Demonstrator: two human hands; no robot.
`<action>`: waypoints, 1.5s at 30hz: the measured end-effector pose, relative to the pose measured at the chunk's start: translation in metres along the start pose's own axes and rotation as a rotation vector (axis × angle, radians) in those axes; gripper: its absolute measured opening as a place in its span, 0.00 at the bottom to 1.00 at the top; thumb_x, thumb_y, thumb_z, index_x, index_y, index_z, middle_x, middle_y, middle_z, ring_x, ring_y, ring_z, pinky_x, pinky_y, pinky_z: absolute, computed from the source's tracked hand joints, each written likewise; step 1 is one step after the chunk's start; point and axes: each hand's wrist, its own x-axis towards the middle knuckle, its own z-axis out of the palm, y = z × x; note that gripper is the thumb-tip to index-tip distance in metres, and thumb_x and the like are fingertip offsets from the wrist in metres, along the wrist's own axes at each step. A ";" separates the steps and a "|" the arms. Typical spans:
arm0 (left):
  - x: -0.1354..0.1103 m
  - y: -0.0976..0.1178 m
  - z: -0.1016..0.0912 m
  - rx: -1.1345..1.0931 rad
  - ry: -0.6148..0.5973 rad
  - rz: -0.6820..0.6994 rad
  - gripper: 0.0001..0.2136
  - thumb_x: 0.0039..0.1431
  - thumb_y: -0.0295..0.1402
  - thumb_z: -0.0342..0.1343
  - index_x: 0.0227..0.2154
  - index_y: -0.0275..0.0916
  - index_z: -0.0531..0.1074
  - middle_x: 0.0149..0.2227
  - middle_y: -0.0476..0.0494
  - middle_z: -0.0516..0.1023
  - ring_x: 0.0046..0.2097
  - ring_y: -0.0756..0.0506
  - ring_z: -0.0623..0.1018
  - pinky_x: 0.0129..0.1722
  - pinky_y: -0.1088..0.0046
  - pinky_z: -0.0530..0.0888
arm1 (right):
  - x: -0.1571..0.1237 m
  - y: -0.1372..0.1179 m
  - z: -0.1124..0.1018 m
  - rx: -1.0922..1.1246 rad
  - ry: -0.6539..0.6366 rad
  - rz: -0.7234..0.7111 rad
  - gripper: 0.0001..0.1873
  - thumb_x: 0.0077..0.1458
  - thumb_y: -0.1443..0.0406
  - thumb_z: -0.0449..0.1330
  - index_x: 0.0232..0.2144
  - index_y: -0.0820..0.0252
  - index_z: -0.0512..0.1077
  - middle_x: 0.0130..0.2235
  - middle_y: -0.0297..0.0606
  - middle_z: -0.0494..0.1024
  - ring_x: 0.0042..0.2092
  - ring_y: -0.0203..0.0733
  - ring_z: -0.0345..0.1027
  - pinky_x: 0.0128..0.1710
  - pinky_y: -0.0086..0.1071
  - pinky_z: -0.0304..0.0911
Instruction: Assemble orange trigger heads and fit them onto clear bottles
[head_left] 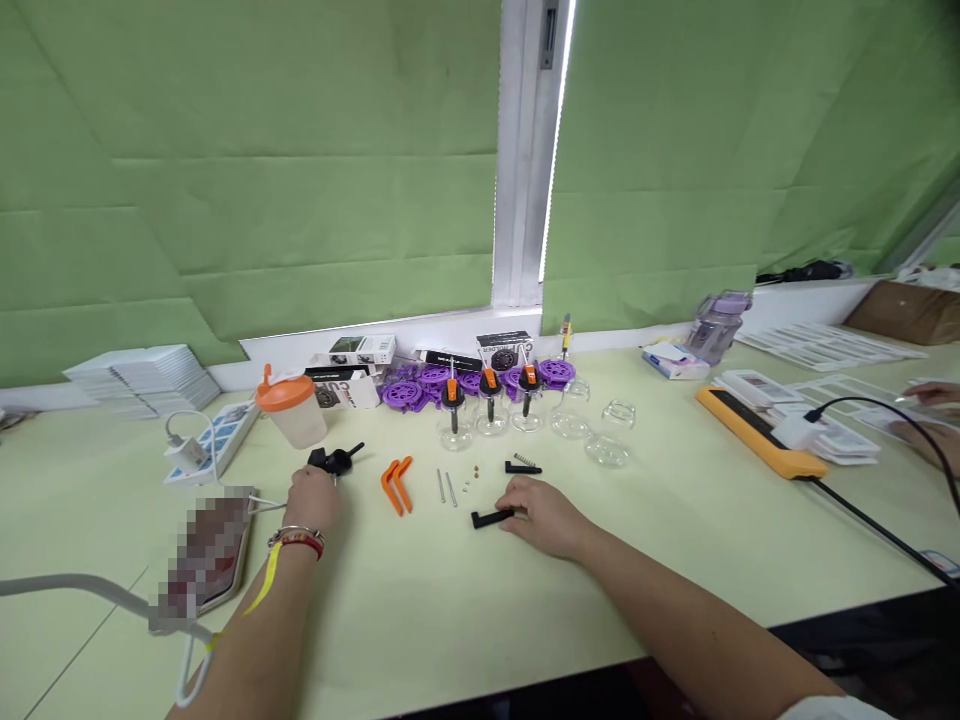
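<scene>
My left hand [313, 497] rests on the pale table with its fingers closed on a small black plastic part [335, 459] that sticks out beyond them. My right hand [541, 512] lies knuckles up with its fingers pressed on a black L-shaped piece [487, 518]. Between the hands lie two orange levers [397, 484], two thin metal pins [446, 487] and a few tiny brown bits [475, 470]. Another black piece with a spring [523, 465] lies just beyond my right hand.
Three glass cups with orange-black tops [489, 408], two bare glass cups [609, 437], purple discs [420, 386] and boxes [361, 350] line the back. An orange-lidded cup [291, 410], power strip [217, 437] and phone [212, 553] sit left. An orange device [757, 434] with cable lies right, beside another person's hands [930, 420].
</scene>
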 end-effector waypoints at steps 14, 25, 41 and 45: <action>-0.081 0.084 -0.001 -0.339 -0.241 0.653 0.13 0.54 0.26 0.45 0.40 0.37 0.70 0.45 0.36 0.72 0.49 0.39 0.72 0.49 0.59 0.69 | 0.006 0.007 0.003 0.189 0.074 0.152 0.08 0.55 0.63 0.56 0.33 0.57 0.75 0.27 0.33 0.72 0.27 0.37 0.61 0.28 0.31 0.55; -0.119 0.117 0.023 -0.990 -0.766 0.037 0.05 0.52 0.32 0.53 0.32 0.37 0.66 0.26 0.48 0.71 0.25 0.51 0.73 0.23 0.76 0.69 | 0.000 -0.005 0.005 0.069 0.133 -0.032 0.08 0.56 0.66 0.55 0.37 0.56 0.75 0.36 0.36 0.76 0.37 0.40 0.67 0.37 0.31 0.59; -0.119 0.110 0.034 -0.434 -0.412 0.610 0.09 0.53 0.28 0.51 0.29 0.39 0.77 0.30 0.44 0.73 0.32 0.46 0.72 0.34 0.69 0.67 | 0.001 0.001 0.003 0.164 0.118 0.047 0.07 0.54 0.66 0.56 0.33 0.56 0.74 0.29 0.32 0.72 0.30 0.37 0.62 0.31 0.30 0.54; -0.119 0.110 0.030 -0.390 -0.413 0.609 0.10 0.54 0.28 0.50 0.29 0.39 0.77 0.32 0.42 0.74 0.34 0.45 0.73 0.36 0.69 0.68 | 0.002 0.011 -0.002 0.209 0.104 0.118 0.06 0.53 0.64 0.57 0.32 0.57 0.74 0.25 0.31 0.69 0.27 0.36 0.58 0.28 0.29 0.52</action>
